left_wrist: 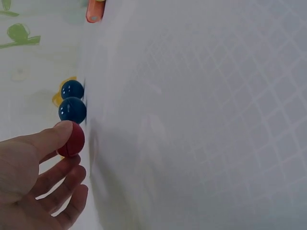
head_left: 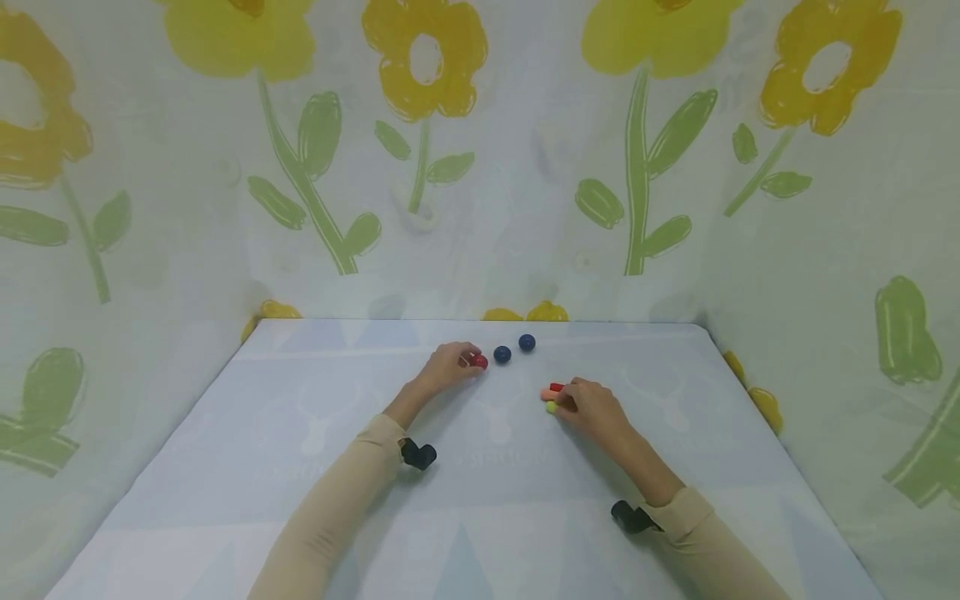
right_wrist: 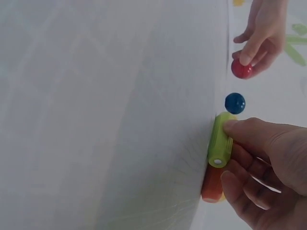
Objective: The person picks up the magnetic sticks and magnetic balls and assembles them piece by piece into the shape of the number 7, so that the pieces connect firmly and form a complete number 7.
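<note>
My left hand (head_left: 447, 367) pinches a shiny red ball (left_wrist: 74, 140) between thumb and fingers, close over the table. Beside it sit two dark blue balls (head_left: 502, 355), the nearer one almost against the red one in the left wrist view. My right hand (head_left: 594, 408) pinches a short light green cylinder (right_wrist: 221, 140) with a pale dot on its end. Directly by that cylinder lies an orange one (right_wrist: 211, 183), partly behind my fingers. A red piece (head_left: 556, 387) shows next to them in the head view, mostly hidden by the hand.
A pale patterned cloth covers the table (head_left: 480, 475). Flower-printed curtains (head_left: 480, 250) stand at its back and both sides. Each wrist wears a small black camera (head_left: 418, 454).
</note>
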`<control>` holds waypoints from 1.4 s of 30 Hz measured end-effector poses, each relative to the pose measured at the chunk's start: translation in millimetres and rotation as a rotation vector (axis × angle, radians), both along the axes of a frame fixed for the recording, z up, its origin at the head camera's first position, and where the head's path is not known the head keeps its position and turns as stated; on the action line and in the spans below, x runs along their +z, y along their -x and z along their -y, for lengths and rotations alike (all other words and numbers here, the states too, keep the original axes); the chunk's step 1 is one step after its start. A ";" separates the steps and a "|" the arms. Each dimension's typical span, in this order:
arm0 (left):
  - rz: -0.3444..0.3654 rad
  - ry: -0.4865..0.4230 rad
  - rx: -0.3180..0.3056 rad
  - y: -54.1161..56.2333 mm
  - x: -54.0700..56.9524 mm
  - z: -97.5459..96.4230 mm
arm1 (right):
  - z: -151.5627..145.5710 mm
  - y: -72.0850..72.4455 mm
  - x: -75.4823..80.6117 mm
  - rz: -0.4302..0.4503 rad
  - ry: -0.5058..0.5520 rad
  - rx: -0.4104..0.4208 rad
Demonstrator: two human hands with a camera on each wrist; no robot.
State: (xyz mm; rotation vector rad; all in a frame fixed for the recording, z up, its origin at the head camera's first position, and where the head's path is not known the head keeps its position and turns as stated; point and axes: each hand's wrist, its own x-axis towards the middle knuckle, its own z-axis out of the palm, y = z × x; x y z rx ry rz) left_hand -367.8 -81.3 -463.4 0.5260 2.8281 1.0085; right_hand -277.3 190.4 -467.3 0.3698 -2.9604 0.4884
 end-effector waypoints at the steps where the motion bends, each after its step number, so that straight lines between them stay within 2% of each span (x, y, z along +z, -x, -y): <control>1: -0.002 0.005 -0.006 -0.3 -0.4 0.9 | 0.1 0.0 0.1 0.001 0.000 -0.003; 5: -0.013 0.027 -0.028 -2.8 -2.3 3.6 | 0.1 0.0 0.1 0.001 0.001 -0.010; 18: -0.009 0.016 -0.060 -15.1 -4.7 6.5 | 1.2 -2.3 0.5 -0.003 0.023 -0.006; 24: -0.031 0.012 -0.087 -19.1 -4.3 6.4 | 0.5 -1.2 -0.5 -0.010 0.025 -0.008; 34: 0.004 0.008 -0.095 -25.0 -4.2 3.7 | -0.1 -0.3 -0.3 -0.021 0.015 0.013; 42: 0.002 0.013 -0.124 -26.4 -4.4 6.3 | 1.2 -1.9 -0.2 -0.026 0.016 0.007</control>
